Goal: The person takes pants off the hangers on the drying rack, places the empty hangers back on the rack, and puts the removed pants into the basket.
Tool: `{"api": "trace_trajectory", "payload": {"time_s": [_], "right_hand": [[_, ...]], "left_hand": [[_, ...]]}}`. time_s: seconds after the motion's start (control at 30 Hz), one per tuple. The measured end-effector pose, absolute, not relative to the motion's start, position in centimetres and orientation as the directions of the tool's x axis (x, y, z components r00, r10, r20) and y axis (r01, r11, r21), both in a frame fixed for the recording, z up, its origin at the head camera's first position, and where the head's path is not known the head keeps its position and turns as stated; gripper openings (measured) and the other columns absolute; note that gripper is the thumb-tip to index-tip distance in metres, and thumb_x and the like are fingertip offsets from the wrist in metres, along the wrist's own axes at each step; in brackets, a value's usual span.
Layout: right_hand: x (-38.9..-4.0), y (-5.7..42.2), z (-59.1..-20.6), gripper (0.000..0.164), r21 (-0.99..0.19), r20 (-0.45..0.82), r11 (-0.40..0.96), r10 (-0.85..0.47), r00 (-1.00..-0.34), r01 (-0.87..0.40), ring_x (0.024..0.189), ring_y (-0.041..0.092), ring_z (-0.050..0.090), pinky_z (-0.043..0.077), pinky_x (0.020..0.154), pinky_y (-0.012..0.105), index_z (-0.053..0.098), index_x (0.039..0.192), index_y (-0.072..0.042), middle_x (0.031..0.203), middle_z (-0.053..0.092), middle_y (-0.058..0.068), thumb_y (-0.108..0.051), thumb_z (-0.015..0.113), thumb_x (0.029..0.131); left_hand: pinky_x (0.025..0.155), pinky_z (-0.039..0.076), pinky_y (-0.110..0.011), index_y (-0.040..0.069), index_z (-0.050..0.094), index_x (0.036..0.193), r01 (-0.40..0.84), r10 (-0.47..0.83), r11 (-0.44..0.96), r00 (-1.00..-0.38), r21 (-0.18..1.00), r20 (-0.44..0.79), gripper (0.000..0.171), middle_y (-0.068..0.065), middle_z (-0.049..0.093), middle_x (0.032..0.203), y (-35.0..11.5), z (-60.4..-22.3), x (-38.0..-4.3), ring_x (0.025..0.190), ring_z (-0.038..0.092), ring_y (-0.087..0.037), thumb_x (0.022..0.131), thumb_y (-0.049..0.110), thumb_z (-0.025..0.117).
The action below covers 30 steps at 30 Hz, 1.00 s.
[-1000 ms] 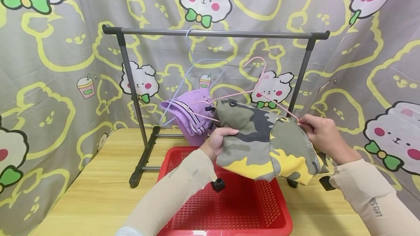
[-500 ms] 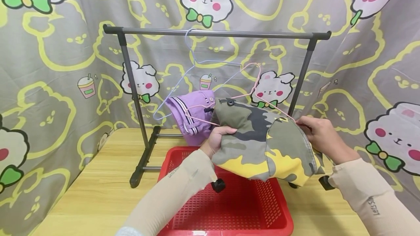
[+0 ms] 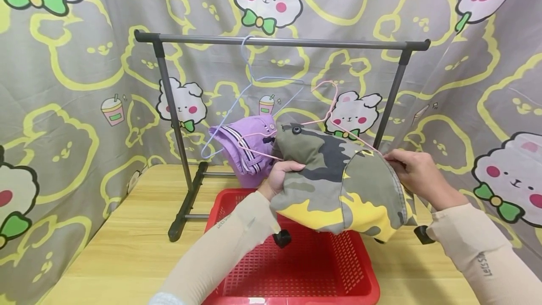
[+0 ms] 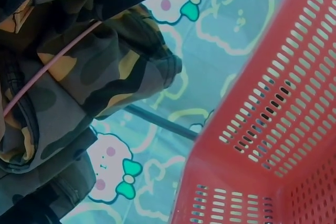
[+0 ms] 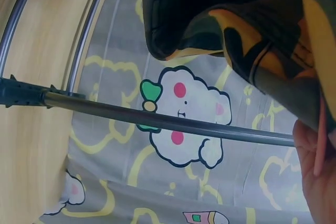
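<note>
In the head view, camouflage pants in grey, olive, black and yellow are held up above a red basket. My left hand grips their left side, thumb on the front and the other fingers hidden behind the cloth. At their upper right edge my right hand pinches the cloth and the end of a pink hanger. The hanger's hook is free below the rack's bar, and its left end sticks out beside the pants. In the right wrist view the pink hanger crosses my fingers.
Behind stands a grey clothes rack. A blue hanger hooked on its bar carries purple pants, close to the pink hanger's left end. The red basket sits on the wooden table; a patterned curtain surrounds it.
The pink hanger's hook has dipped and shifted slightly left, and the camouflage pants have moved a little left with it. The blue hanger and purple pants have swung slightly. Both hands keep their hold.
</note>
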State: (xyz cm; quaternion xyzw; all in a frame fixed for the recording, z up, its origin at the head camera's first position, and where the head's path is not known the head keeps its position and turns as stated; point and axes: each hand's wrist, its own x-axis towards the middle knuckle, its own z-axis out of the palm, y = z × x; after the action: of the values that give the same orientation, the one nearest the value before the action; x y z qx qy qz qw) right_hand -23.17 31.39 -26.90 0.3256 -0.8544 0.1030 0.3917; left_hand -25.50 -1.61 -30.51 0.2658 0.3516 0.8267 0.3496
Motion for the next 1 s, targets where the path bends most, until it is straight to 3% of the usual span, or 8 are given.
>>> {"api": "trace_trajectory", "payload": {"time_s": [0.13, 0.43, 0.73, 0.87, 1.0], "right_hand": [[-23.22, 31.52, -26.93, 0.029, 0.079, 0.737, 0.771, -0.472, -0.483, -0.632, 0.060, 0.021, 0.065, 0.049, 0.053, 0.033, 0.069, 0.082, -0.006, 0.075, 0.070, 0.007, 0.016, 0.076, 0.066], [-23.11, 31.72, -27.07, 0.030, 0.064, 0.731, 0.775, -0.466, -0.499, -0.629, 0.058, 0.015, 0.060, 0.044, 0.052, 0.023, 0.069, 0.080, -0.010, 0.074, 0.069, 0.003, 0.016, 0.076, 0.068], [-22.93, 31.88, -27.13, 0.032, 0.090, 0.730, 0.788, -0.468, -0.498, -0.609, 0.059, 0.016, 0.058, 0.046, 0.052, 0.029, 0.066, 0.084, -0.007, 0.075, 0.067, 0.006, 0.018, 0.077, 0.065], [-22.94, 31.83, -27.21, 0.031, 0.094, 0.736, 0.794, -0.462, -0.495, -0.600, 0.061, 0.017, 0.058, 0.046, 0.055, 0.028, 0.066, 0.086, -0.006, 0.077, 0.067, 0.006, 0.017, 0.076, 0.067], [-22.86, 31.78, -27.32, 0.029, 0.102, 0.740, 0.806, -0.453, -0.497, -0.583, 0.058, 0.016, 0.055, 0.045, 0.053, 0.034, 0.063, 0.085, -0.005, 0.074, 0.064, 0.006, 0.015, 0.076, 0.069]], "left_hand": [[0.077, 0.052, -0.021, 0.005, 0.066, 0.090, -0.402, 0.769, -0.512, -0.608, 0.759, 0.197, 0.039, -0.002, 0.070, 0.085, -1.61, -30.68, -25.71, 0.081, 0.068, -0.011, 0.060, 0.023, 0.084], [0.080, 0.051, -0.022, 0.004, 0.066, 0.091, -0.422, 0.782, -0.509, -0.590, 0.750, 0.200, 0.042, -0.003, 0.069, 0.088, -1.67, -30.76, -25.76, 0.084, 0.067, -0.012, 0.059, 0.022, 0.085], [0.081, 0.050, -0.022, 0.001, 0.064, 0.094, -0.472, 0.810, -0.520, -0.537, 0.712, 0.235, 0.040, -0.005, 0.068, 0.090, -1.99, -30.63, -25.86, 0.086, 0.066, -0.013, 0.061, 0.017, 0.082], [0.081, 0.050, -0.023, 0.001, 0.063, 0.094, -0.478, 0.809, -0.522, -0.541, 0.706, 0.232, 0.040, -0.004, 0.068, 0.091, -2.19, -30.50, -25.68, 0.086, 0.066, -0.013, 0.062, 0.016, 0.082], [0.081, 0.050, -0.023, 0.003, 0.063, 0.095, -0.462, 0.801, -0.526, -0.551, 0.715, 0.233, 0.040, -0.004, 0.067, 0.091, -2.30, -30.40, -25.47, 0.086, 0.066, -0.013, 0.062, 0.017, 0.083]]}}
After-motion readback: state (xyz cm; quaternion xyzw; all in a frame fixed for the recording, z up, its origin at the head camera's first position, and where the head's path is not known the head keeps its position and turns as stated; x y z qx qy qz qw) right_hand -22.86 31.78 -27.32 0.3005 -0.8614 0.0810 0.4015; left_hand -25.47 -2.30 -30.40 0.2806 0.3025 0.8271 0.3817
